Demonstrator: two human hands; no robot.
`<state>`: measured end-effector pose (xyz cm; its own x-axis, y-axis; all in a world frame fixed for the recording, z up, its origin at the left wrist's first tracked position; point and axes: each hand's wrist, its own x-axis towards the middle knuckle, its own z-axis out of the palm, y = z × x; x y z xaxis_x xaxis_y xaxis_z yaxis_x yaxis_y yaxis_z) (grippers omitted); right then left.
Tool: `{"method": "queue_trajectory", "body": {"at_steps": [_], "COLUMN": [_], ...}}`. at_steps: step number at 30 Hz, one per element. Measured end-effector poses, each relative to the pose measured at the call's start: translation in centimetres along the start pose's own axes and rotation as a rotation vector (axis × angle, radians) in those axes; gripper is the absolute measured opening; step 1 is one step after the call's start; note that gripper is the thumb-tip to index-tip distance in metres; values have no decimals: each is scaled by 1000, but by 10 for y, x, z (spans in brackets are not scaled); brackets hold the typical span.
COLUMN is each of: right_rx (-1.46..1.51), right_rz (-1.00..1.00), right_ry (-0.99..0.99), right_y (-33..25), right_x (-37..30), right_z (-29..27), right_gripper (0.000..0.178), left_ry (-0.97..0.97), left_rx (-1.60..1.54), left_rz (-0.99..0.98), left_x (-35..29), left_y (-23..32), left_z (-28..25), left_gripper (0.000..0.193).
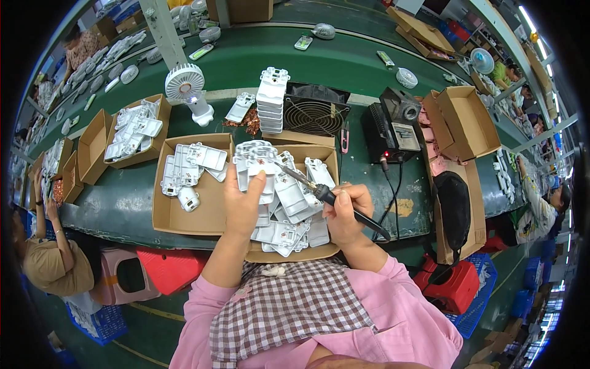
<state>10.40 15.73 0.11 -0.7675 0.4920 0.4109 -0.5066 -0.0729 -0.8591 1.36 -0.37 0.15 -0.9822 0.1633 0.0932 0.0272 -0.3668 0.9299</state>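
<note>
My left hand (241, 200) grips a white plastic housing (255, 152) above a cardboard box (332, 160) of similar white housings (289, 197). In my right hand (349, 215) is a soldering iron (324, 194), held like a pen by its black handle. The iron's tip points left to the near right edge of the held housing; whether it touches cannot be made out. Left of my hands, a second cardboard box (209, 225) contains several white housings (181, 166). A stack of white housings (270, 104) stands behind.
A black box fan (313, 117) stands behind the stack, with a white handheld fan (187, 89) to its left. The black soldering station (393, 132) and its cables are at right. Beyond runs a green conveyor (258, 52). A seated co-worker (55, 258) is at left.
</note>
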Motion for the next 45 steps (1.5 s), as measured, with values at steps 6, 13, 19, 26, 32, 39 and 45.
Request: {"method": "queue_trajectory", "body": {"at_steps": [6,13,19,26,32,39,45], "right_rx": [-48,-71,-94,-103,-122,-91,-89], "right_rz": [54,118,125,91,86,92,91], "right_ry": [-5,10,12,-3,-8,22,14], "right_y": [-3,-6,-6,-2,-1,-2,-3], "right_x": [0,2,2,2,2,1,3], "right_z": [1,4,5,6,5,5,5], "right_gripper": [12,12,12,15,16,15,15], "left_ry": [-62,-63,-74,-74,-69,-85,-114], "left_rx": [207,160,205,215,212,206,208], "left_rz": [86,78,96,81,82,79,38], "left_x": [1,0,1,1,1,1,0], "left_y": [-3,-2,-1,0,-1,0,-2], "left_z": [2,1,0,0,1,0,-1], "left_gripper": [35,34,34,33,33,34,36]}}
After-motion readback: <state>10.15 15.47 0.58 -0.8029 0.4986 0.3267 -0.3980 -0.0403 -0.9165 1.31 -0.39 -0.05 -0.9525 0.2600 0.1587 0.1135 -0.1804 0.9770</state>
